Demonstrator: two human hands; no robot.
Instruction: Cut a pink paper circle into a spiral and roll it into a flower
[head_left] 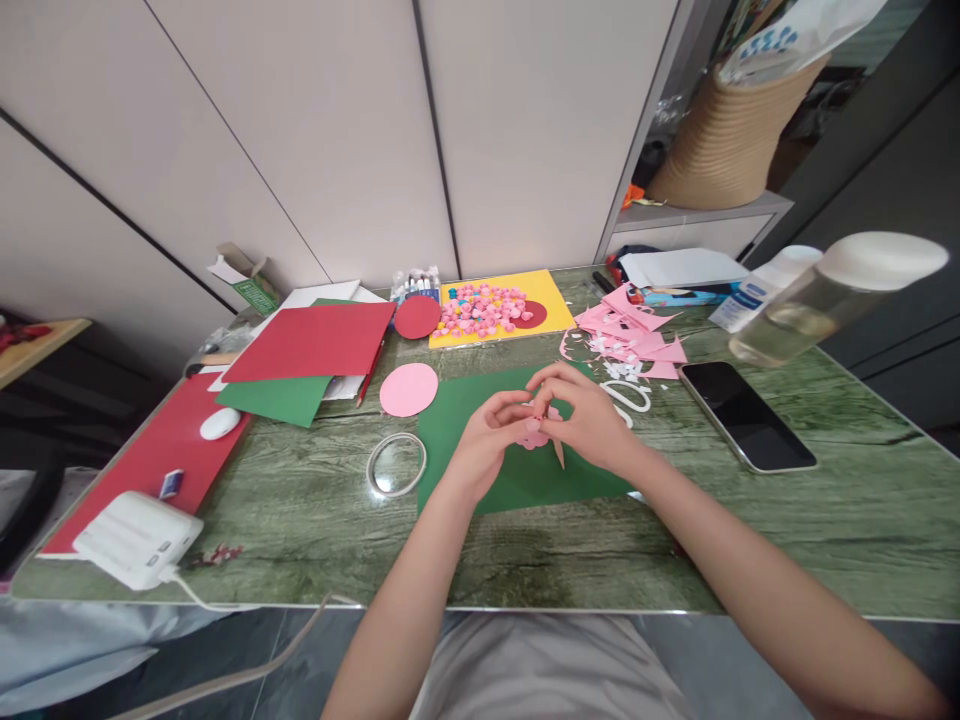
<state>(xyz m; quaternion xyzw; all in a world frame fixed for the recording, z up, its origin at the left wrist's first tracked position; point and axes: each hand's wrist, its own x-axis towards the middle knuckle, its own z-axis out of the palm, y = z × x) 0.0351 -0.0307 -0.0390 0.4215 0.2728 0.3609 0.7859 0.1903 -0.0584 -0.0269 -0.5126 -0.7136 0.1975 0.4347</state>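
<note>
Both my hands meet above the green paper sheet [465,400] in the middle of the table. Between the fingertips of my left hand [491,432] and my right hand [581,410] is a small pink paper piece [534,440] with a scalloped edge. Fingers and thumbs of both hands pinch it, and they hide its upper part. A narrow pale pointed piece [559,455] shows just below the right fingers; I cannot tell what it belongs to. White loop handles [630,396], which look like scissors, lie beyond my right wrist, partly covered.
Left of the green sheet lie a pink paper circle [409,389] and a tape roll [396,465]. Behind are a yellow sheet [555,295] with small pink pieces and pink paper scraps [637,335]. A phone [746,415] and a clear bottle [795,320] stand rightward.
</note>
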